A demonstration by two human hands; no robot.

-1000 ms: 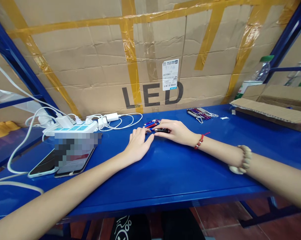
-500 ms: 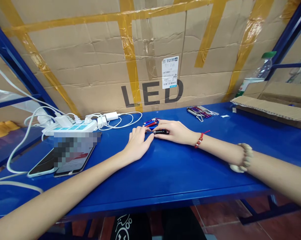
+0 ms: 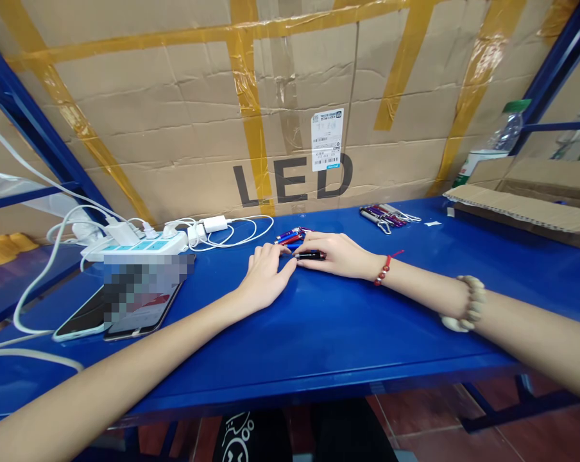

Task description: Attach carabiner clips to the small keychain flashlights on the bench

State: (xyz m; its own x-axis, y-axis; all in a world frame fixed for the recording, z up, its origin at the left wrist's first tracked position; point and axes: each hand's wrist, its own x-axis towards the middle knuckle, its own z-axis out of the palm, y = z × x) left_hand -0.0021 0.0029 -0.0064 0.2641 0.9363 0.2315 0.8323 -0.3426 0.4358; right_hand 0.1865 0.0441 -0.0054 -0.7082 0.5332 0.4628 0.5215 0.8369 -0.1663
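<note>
My right hand (image 3: 341, 253) pinches a slim black metal tube (image 3: 312, 255), which looks like a mini flashlight, between thumb and fingers just above the blue table (image 3: 290, 333). At the tube's left end, the thumb and forefinger of my left hand (image 3: 265, 273) close around its tip; any small part between them is hidden. Behind my fingers lies a small pile of similar red, blue and purple tubes (image 3: 290, 236), partly covered by my right hand.
Farther right lie several tubes with carabiner clips (image 3: 389, 217). An open cardboard box (image 3: 521, 208) and a plastic bottle (image 3: 492, 144) stand at the right. On the left are a white power strip (image 3: 138, 247) with cables and two phones (image 3: 143, 317). A large carton (image 3: 184, 128) forms the back.
</note>
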